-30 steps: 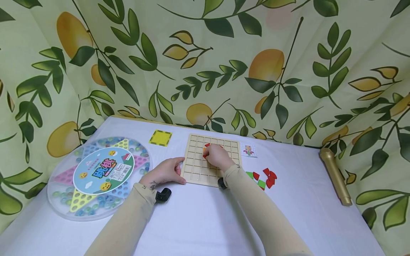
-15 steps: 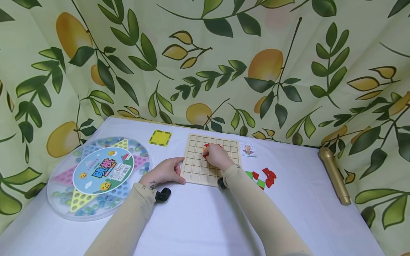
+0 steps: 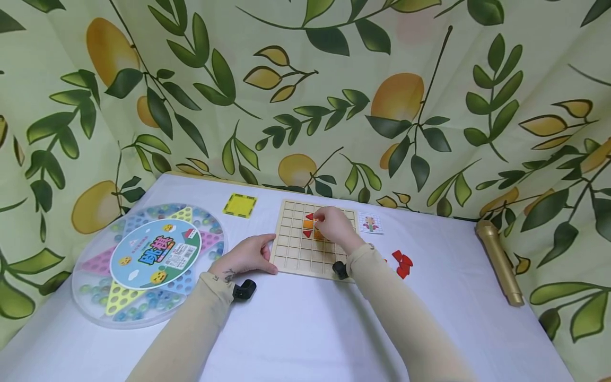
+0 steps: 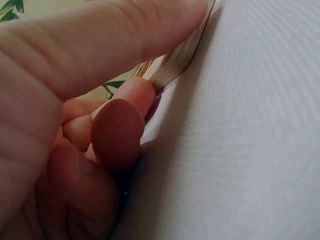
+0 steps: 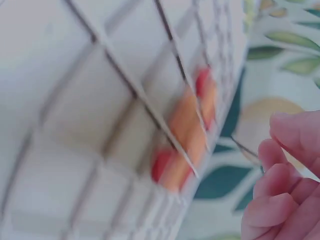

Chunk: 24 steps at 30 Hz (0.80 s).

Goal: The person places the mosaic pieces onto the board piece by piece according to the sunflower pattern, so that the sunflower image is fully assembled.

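A wooden grid board lies on the white table, with orange pieces and small red pieces set in its cells. My left hand rests against the board's left edge, thumb by the near corner. In the left wrist view, the thumb and a fingertip touch the board's side. Over the board's right half is my right hand, fingers loosely bent and nothing visible between them. In the right wrist view this hand shows apart from the blurred orange pieces.
Loose red pieces lie right of my right forearm. A small pattern card sits beside the board. At left is a round Chinese checkers set, with a yellow square behind. A gold microphone-shaped object lies far right.
My right hand has lifted off the pieces and moved right, uncovering orange and red pieces; its forearm now covers the green pieces. The left hand stays at the board's edge.
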{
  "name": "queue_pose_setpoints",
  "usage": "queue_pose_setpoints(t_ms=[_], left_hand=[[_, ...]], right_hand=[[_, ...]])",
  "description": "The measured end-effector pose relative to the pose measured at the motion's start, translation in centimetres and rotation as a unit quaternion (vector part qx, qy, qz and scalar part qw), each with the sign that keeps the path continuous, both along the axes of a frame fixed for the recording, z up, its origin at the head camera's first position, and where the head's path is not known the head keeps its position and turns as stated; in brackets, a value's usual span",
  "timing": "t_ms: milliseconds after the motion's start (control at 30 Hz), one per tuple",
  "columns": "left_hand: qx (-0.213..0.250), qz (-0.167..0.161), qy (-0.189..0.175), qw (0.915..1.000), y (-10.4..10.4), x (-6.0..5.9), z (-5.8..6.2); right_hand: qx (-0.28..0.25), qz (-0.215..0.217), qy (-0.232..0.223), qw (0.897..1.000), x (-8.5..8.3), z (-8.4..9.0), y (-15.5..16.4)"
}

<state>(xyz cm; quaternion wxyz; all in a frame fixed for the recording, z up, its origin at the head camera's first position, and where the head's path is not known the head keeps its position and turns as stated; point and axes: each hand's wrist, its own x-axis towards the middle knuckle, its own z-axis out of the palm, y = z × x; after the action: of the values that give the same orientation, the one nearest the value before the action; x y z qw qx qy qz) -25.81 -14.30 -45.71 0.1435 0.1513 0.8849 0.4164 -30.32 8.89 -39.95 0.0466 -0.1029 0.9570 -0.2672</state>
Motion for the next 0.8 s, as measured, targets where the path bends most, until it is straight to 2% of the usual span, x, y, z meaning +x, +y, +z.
queue_pose_setpoints(t_ms=[100, 267, 367, 500, 633, 800], left_hand=[[0.000, 0.000, -0.002, 1.0000, 0.1, 0.0, 0.1], [0.002, 0.006, -0.005, 1.0000, 0.1, 0.1, 0.1], [-0.001, 0.010, -0.008, 0.9999, 0.0, 0.2, 0.1], [-0.010, 0.002, -0.001, 0.9999, -0.2, 0.1, 0.0], [-0.011, -0.007, 0.005, 0.9999, -0.1, 0.1, 0.1], [-0.011, -0.001, -0.002, 0.9999, 0.1, 0.0, 0.2]], right_hand=[[-0.028, -0.019, 0.005, 0.999, 0.5, 1.2, 2.5], [-0.018, -0.056, 0.010, 0.998, 1.6, 1.6, 7.7], [-0.009, -0.091, -0.041, 0.995, 2.4, 1.2, 10.1], [0.015, -0.122, -0.119, 0.985, 3.9, 0.1, 12.1], [0.052, -0.116, -0.141, 0.982, 5.2, -1.3, 13.1], [0.097, -0.069, -0.096, 0.988, 5.7, -2.7, 12.9]])
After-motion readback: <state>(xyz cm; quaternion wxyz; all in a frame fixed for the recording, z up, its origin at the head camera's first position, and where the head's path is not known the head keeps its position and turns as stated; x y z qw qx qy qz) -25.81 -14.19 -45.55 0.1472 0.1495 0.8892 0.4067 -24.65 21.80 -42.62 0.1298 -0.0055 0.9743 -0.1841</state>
